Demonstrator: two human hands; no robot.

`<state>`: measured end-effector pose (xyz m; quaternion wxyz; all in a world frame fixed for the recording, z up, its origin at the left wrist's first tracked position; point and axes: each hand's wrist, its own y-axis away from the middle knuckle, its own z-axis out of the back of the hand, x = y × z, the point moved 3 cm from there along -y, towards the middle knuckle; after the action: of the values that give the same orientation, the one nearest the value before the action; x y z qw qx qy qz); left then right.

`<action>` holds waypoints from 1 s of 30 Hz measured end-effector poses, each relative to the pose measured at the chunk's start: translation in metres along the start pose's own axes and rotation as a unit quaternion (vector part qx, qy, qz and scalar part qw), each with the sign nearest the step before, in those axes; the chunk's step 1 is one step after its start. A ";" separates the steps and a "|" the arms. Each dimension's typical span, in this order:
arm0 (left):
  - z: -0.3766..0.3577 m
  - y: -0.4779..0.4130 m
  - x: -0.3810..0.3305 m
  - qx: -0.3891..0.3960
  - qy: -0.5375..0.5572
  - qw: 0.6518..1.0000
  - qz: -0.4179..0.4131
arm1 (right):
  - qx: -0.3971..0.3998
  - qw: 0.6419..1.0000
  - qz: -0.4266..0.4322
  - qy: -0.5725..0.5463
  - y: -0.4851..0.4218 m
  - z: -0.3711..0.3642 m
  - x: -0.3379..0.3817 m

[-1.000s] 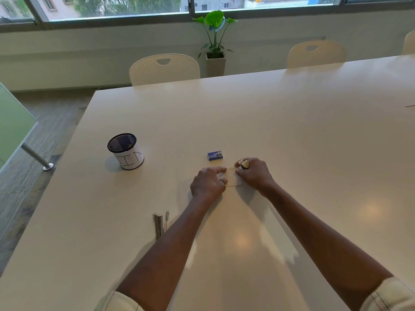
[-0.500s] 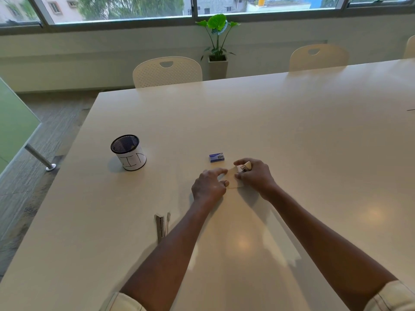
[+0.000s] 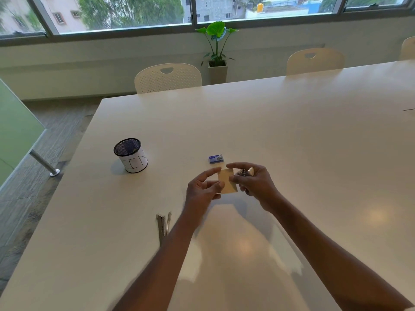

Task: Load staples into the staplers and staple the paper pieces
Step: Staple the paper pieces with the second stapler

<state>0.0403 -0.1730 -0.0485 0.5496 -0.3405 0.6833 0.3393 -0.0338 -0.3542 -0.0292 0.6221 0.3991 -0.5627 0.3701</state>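
Observation:
A small cream paper piece (image 3: 226, 181) is lifted off the white table (image 3: 292, 135), pinched at its left edge by my left hand (image 3: 203, 190). My right hand (image 3: 256, 181) holds a small stapler (image 3: 247, 172), cream and metal, against the paper's right edge; most of the stapler is hidden in the fist. A small blue staple box (image 3: 216, 159) lies on the table just beyond the hands. Metal staple strips (image 3: 162, 225) lie to the left of my left forearm.
A black mesh cup with a white paper label (image 3: 131, 156) stands at the left of the table. White chairs (image 3: 168, 77) and a potted plant (image 3: 216, 48) stand beyond the far edge, under the windows.
Both hands have lifted the paper piece from the table surface, and it now stands more upright between them. The stapler stays in my right hand.

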 end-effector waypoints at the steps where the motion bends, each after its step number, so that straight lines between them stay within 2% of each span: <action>1: -0.001 0.005 -0.003 -0.004 0.015 1.000 -0.002 | 0.001 1.000 0.007 0.003 0.005 -0.001 0.003; 7: 0.004 0.031 -0.013 -0.035 -0.001 0.999 -0.006 | 0.030 0.998 0.041 0.039 0.033 -0.006 0.014; 10: 0.007 0.042 -0.021 -0.034 -0.084 0.995 -0.037 | 0.013 0.996 0.059 0.069 0.045 -0.008 0.015; 13: 0.010 0.055 -0.030 -0.041 -0.244 0.963 -0.103 | -0.008 0.987 0.094 0.131 0.057 -0.011 0.017; 18: 0.007 0.074 -0.046 -0.079 -0.351 0.915 -0.182 | -0.010 0.979 0.109 0.172 0.072 -0.018 0.022; 26: 0.010 0.094 -0.062 -0.086 -0.374 0.895 -0.229 | -0.001 0.965 0.149 0.217 0.092 -0.026 0.039; 28: 0.013 0.097 -0.064 -0.091 -0.351 0.907 -0.214 | 0.007 0.970 0.143 0.195 0.094 -0.028 0.042; 30: 0.015 0.097 -0.063 -0.079 -0.287 0.942 -0.154 | 0.015 0.978 0.129 0.163 0.095 -0.029 0.044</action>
<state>-0.0232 -0.1024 0.0196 0.7389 -0.3721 0.4070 0.3871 -0.1042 -0.2886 0.0203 0.6465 0.2663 -0.4947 0.5161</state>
